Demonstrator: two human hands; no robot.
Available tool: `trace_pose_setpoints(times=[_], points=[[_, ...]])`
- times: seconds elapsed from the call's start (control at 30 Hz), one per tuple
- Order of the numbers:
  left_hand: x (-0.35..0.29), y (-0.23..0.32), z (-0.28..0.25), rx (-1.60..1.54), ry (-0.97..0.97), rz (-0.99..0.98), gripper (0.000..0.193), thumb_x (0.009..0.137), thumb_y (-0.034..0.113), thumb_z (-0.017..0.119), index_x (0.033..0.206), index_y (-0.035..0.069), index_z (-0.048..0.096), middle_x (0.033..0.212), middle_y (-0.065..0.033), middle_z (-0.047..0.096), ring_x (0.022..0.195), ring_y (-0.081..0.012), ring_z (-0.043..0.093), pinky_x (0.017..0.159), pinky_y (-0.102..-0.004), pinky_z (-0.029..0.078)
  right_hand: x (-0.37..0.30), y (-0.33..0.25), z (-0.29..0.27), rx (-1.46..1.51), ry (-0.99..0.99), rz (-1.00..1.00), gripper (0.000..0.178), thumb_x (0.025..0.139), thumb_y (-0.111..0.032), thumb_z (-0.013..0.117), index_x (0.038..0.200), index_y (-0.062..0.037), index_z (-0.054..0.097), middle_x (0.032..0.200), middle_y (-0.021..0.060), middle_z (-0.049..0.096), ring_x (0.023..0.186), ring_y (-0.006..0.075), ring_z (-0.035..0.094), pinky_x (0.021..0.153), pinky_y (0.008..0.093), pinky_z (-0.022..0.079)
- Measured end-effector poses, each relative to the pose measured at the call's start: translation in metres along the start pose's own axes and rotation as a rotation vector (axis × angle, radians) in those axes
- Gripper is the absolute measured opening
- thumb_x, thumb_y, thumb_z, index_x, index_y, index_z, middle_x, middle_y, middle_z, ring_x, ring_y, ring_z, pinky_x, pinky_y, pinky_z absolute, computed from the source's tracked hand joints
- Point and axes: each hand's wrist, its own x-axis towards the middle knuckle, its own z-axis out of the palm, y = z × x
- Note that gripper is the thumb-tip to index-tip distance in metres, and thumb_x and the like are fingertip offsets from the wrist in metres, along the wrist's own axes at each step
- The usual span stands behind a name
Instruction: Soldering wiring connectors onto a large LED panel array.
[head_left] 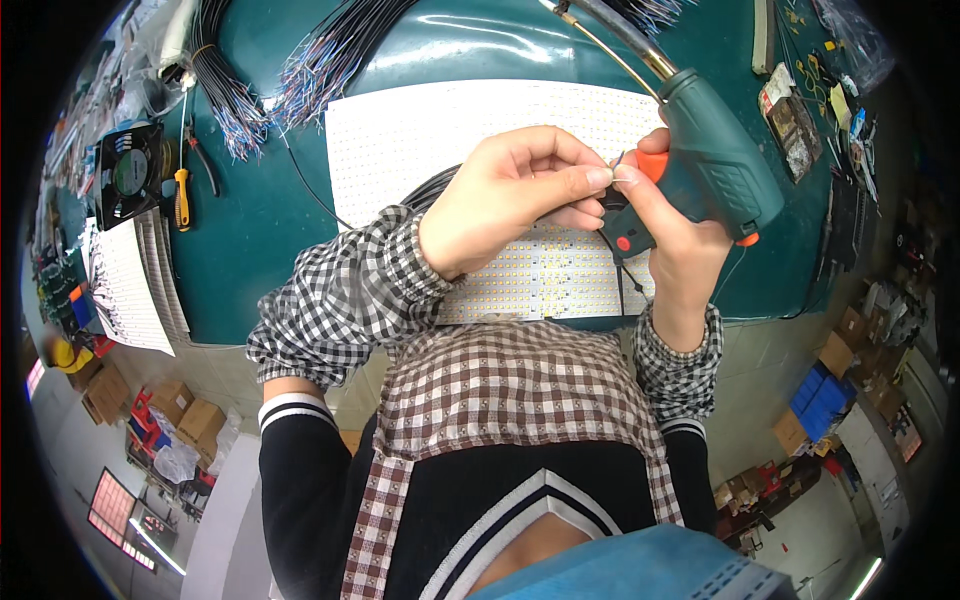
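The thumb and fingertips of my left hand (525, 190) are closed in a pinch, at a thin light wire end that is too small to make out well. Right against it is the thumb of my right hand (680, 225), whose fingers are wrapped round a green soldering gun (715, 150) with an orange trigger (652, 165). The gun's metal barrel points up and away toward the far edge. Beneath both hands lie white LED panels (400, 130) dotted with rows of small yellowish chips. Black cables (432, 190) run under my left wrist, partly hidden by it.
Bundles of black wires with coloured ends (335, 60) lie at the far side of the green table (240, 270). On the left are a black fan (130, 172), a yellow-handled screwdriver (182, 200), pliers (203, 160) and stacked panels (130, 285). A worn block (790, 120) sits at right.
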Motion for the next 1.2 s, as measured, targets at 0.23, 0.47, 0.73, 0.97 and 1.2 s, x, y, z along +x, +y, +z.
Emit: trace_pose_setpoints(times=[0.23,0.47,0.73,0.97,1.2], points=[[0.0,0.001,0.0,0.152,0.034,0.074,0.018,0.088,0.011,0.058,0.1,-0.002,0.057,0.086,-0.0048,0.06,0.075,-0.0087,0.058,0.068,-0.0201,0.049,-0.002,0.0,0.0,0.024,0.009,0.045,0.034,0.071,0.004,0.069,0.102,0.0009,0.057,0.093,0.0064,0.061,0.081,0.0128,0.062,0.071,0.025,0.051],[0.004,-0.009,0.008,0.274,0.215,0.349,0.013,0.085,0.005,0.06,0.093,-0.003,0.056,0.086,-0.0067,0.061,0.072,-0.0084,0.059,0.065,-0.02,0.051,-0.001,0.003,0.003,0.109,0.025,0.037,0.03,0.074,0.0,0.069,0.101,0.0022,0.057,0.092,0.0083,0.061,0.078,0.0144,0.062,0.068,0.0255,0.051],[0.0,0.01,-0.005,-0.027,0.069,-0.096,0.018,0.09,0.013,0.055,0.099,-0.002,0.056,0.086,-0.0046,0.06,0.074,-0.0098,0.06,0.067,-0.0213,0.051,0.0,0.001,0.001,0.151,0.029,0.065,0.029,0.073,0.001,0.069,0.099,0.0021,0.056,0.09,0.0075,0.061,0.076,0.0132,0.062,0.066,0.0239,0.051],[0.006,0.013,-0.02,-0.218,-0.174,-0.397,0.017,0.09,0.012,0.054,0.1,-0.002,0.058,0.085,-0.0034,0.06,0.075,-0.0065,0.058,0.059,-0.0149,0.047,0.002,0.002,0.003,0.15,0.019,0.014,0.03,0.072,0.002,0.069,0.1,0.002,0.056,0.09,0.0073,0.061,0.075,0.0128,0.062,0.067,0.0242,0.051],[-0.007,0.02,-0.017,0.266,0.053,0.111,0.013,0.087,0.009,0.058,0.093,-0.002,0.06,0.081,-0.0018,0.06,0.073,-0.0058,0.055,0.062,-0.0162,0.043,-0.002,-0.008,-0.013,0.188,0.132,0.061,0.028,0.075,0.004,0.064,0.102,0.0067,0.055,0.09,0.0114,0.06,0.076,0.0201,0.064,0.066,0.0284,0.053]])
